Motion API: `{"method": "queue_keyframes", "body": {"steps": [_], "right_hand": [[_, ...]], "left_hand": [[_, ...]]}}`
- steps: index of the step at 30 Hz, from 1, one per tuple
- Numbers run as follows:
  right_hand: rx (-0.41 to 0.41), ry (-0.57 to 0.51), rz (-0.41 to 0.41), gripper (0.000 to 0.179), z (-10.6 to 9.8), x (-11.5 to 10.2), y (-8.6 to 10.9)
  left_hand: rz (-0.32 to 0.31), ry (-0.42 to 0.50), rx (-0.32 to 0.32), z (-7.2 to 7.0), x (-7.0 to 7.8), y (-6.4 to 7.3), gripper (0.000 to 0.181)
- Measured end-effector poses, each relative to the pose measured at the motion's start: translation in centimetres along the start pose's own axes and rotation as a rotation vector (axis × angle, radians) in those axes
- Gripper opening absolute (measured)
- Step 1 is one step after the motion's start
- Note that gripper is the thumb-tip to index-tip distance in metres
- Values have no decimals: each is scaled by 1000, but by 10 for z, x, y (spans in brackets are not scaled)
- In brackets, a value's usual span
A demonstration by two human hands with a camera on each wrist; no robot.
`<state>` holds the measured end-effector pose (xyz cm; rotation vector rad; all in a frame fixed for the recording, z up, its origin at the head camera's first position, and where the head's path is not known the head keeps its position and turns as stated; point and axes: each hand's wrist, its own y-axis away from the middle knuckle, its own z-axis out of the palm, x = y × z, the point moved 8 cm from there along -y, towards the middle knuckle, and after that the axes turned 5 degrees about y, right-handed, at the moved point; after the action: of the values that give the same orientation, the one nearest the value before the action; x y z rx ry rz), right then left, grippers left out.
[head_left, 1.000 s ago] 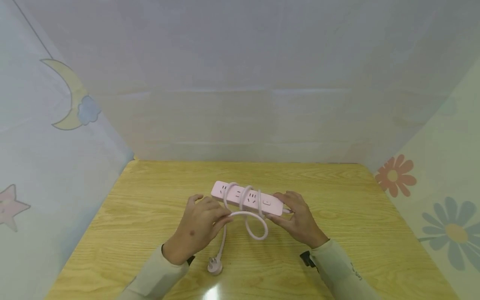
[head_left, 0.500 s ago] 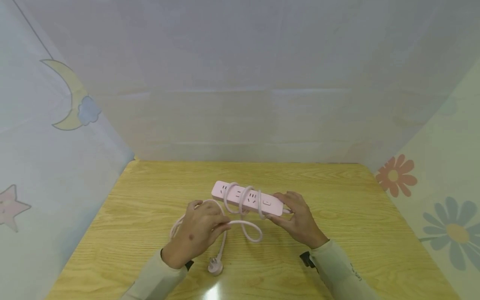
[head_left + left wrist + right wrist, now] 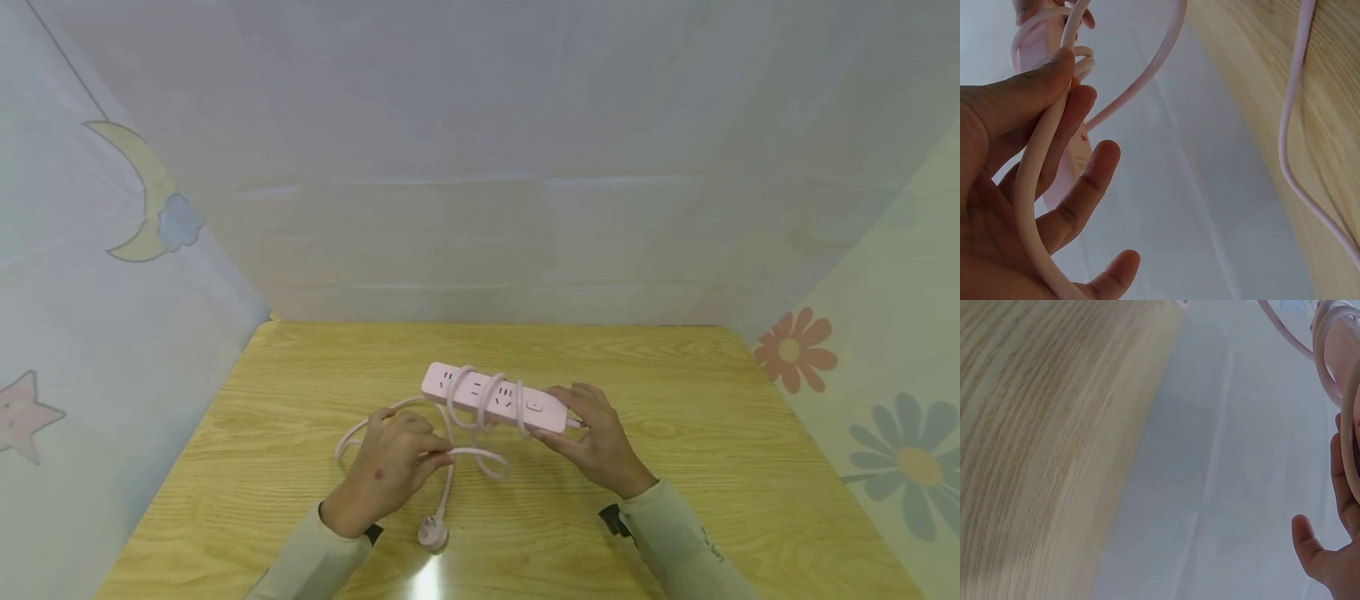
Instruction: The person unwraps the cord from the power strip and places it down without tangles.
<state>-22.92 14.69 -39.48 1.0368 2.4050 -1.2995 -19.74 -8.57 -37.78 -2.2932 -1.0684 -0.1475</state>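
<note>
A pink power strip point(image 3: 551, 408) is held tilted above the table, its cord looped several times around the body. My right hand point(image 3: 600, 437) grips its right end, by the switch; the right wrist view shows only part of that hand point(image 3: 1335, 562) at the edge. Between thumb and index finger, my left hand point(image 3: 393, 467) pinches the pink cord point(image 3: 480, 452) below the strip. In the left wrist view the cord point(image 3: 1027, 187) runs across the palm, with the other fingers loosely spread. The plug point(image 3: 432, 532) lies on the table, prongs showing.
The wooden table point(image 3: 675, 367) has a slack loop of cord point(image 3: 348, 437) lying left of the left hand. Pale fabric walls point(image 3: 480, 250) stand behind and at both sides, printed with a moon, a star and flowers.
My left hand has drawn the pinched cord slightly left and down, and the loop below the strip has shrunk. Slack cord now shows left of that hand. The right hand has stayed put.
</note>
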Motion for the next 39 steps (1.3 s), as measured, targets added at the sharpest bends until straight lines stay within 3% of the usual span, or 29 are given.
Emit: {"method": "queue_keyframes", "body": {"steps": [16, 32, 39], "right_hand": [[3, -33, 66, 49, -1, 1, 1], [44, -24, 26, 46, -5, -1, 0], [49, -34, 31, 50, -7, -1, 0]], "left_hand": [[-32, 33, 45, 5, -18, 2, 15], [-74, -26, -35, 7, -32, -3, 17], [-126, -7, -52, 10, -39, -6, 15]]}}
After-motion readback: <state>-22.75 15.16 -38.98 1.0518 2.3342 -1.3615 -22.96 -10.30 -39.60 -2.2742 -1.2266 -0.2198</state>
